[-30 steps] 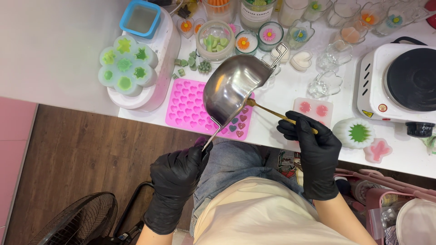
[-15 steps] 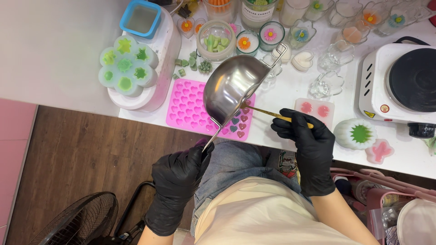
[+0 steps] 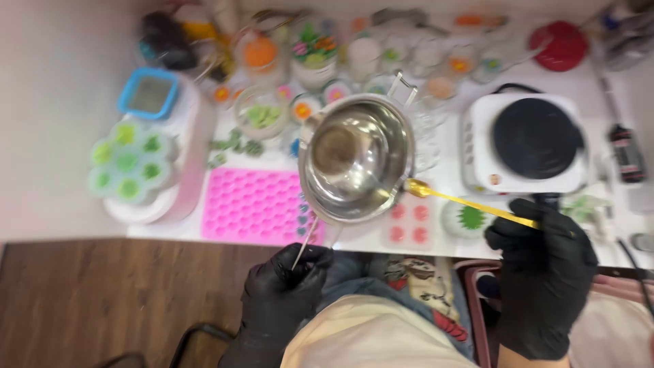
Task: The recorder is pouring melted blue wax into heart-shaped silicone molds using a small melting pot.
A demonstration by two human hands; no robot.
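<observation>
Here, head view, blurred by motion:

Left hand: the black-gloved left hand (image 3: 286,283) is closed around the thin wire handle of a steel melting pot (image 3: 355,167), low in the picture just under the table edge.

Melting pot: it is held above the white table (image 3: 436,174), roughly level with its open mouth facing up, over the right end of the pink silicone mould tray (image 3: 255,206). Its inside looks shiny; whether anything is in it I cannot tell.

Right hand: the black-gloved right hand (image 3: 541,272) is curled shut on the end of a gold spoon (image 3: 470,202).

Spoon: its bowl points left and lies just beside the pot's right rim; whether it touches the rim I cannot tell.

Mould tray: pink, with many small cavities, a few at its right end filled with darker colour.

Small mould: a pale mould with pink rounds (image 3: 407,223) lies just right of the pot, below the spoon bowl.

Hot plate: a white electric hot plate (image 3: 524,143) with a black round top stands to the right, well apart from the pot.

Left side: a flower-shaped mould with green fillings (image 3: 128,161) rests on a white appliance.

Back of the table: jars and small candles, too blurred to tell apart.
</observation>
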